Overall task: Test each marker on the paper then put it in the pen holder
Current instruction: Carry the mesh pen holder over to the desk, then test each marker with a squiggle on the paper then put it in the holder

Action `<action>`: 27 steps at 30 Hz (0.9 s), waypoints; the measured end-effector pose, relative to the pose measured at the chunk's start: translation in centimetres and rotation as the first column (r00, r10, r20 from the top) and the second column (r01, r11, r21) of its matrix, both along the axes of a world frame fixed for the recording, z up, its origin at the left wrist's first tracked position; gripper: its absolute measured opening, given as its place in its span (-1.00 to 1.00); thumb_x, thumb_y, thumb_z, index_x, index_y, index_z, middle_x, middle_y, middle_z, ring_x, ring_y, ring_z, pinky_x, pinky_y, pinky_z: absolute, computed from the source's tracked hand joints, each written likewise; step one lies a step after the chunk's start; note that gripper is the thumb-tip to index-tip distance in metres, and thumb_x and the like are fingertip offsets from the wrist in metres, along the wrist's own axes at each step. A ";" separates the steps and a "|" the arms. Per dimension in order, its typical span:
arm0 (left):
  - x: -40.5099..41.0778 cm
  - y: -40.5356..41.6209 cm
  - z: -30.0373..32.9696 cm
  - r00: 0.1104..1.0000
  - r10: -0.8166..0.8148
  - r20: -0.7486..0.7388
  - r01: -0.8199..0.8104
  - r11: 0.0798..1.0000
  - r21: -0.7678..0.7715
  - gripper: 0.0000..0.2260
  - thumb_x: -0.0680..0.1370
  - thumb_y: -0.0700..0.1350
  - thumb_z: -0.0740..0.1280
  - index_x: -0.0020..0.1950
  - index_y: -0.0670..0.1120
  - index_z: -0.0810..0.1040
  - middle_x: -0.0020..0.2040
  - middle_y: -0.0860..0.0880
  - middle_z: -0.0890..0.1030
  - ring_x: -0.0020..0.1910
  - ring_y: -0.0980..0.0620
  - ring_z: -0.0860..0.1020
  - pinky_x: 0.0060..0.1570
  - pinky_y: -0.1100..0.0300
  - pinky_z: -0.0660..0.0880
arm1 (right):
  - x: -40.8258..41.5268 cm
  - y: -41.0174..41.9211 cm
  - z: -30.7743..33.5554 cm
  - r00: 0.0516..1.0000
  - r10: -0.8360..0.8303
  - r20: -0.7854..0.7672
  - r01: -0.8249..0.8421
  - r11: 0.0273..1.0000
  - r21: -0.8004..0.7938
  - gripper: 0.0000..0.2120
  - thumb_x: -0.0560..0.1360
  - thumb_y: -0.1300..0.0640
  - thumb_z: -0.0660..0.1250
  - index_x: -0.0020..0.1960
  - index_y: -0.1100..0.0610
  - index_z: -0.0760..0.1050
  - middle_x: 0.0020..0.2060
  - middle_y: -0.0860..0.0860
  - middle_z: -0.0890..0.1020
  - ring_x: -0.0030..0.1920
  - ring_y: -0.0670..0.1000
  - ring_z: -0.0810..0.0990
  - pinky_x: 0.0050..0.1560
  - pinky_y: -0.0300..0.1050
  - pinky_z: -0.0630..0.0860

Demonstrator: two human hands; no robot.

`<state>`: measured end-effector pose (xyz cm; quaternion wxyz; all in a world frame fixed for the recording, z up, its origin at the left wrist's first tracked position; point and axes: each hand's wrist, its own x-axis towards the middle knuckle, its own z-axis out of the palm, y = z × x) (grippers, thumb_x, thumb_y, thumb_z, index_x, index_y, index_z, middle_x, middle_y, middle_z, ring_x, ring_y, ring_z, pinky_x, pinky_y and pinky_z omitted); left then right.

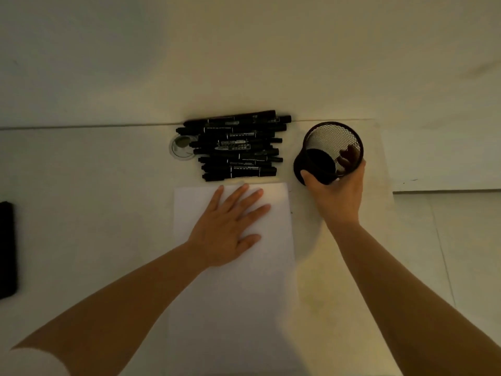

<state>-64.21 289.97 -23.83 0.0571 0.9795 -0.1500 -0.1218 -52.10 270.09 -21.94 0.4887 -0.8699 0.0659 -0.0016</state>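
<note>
Head view, only view available.

Left hand: flat, fingers straight and spread, palm down on the paper. Likely purpose: pin the sheet so it does not slide once a tip drags over it. The sheet lies at centre and runs toward 6 o'clock; no marks visible on it, so I judge testing not begun.

Right hand: wrapped round the pen holder, thumb on its near-left wall, fingers visible through the mesh on the far-right side. Holder sits at about 2 o'clock from the sheet's top edge, tilted with its mouth toward the camera; nothing visible inside. Whether its base touches the table I cannot tell. Probable reason for the grip: positioning it close to the writing area for short drops.

Markers: black, capped, piled lengthwise at 12 o'clock, just beyond the sheet's top edge, within reach of both hands. Count uncertain.

A round cable port sits at the pile's left end, partly covered. A dark object lies at the 9 o'clock edge, unidentified.
</note>
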 end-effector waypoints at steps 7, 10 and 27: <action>0.1 0.0 -0.6 0.998 0.016 0.065 -0.013 0.999 -0.046 -0.48 0.55 0.24 -0.12 0.49 0.14 -0.02 0.54 0.04 0.01 0.52 -0.01 -0.10 0.46 -0.17 -0.08 | 0.3 0.6 -2.3 0.993 -0.018 0.118 0.012 0.999 0.053 -0.22 0.23 -0.12 0.46 0.33 0.06 0.22 0.19 -0.08 0.40 0.21 -0.11 0.41 0.16 -0.39 0.38; -0.1 -0.1 -0.5 0.991 0.050 0.120 -0.036 0.992 -0.117 -0.51 0.54 0.21 -0.05 0.45 0.10 0.16 0.50 0.02 0.18 0.51 0.00 0.02 0.47 -0.14 -0.04 | 0.2 0.6 -2.9 0.988 -0.019 0.151 0.015 1.000 0.022 -0.23 0.26 -0.15 0.43 0.34 0.08 0.22 0.23 -0.01 0.43 0.23 -0.04 0.44 0.22 -0.11 0.45; -3.2 5.9 -1.4 0.946 0.195 0.258 -0.100 0.935 -0.340 -0.57 0.51 0.15 0.12 0.35 0.08 0.38 0.40 0.05 0.35 0.39 0.05 0.27 0.43 0.04 0.15 | -4.6 -1.3 -3.9 0.960 0.057 0.276 -0.007 0.984 -0.180 -0.34 0.44 0.05 0.32 0.45 0.10 0.11 0.28 0.09 0.44 0.26 0.09 0.42 0.23 0.02 0.37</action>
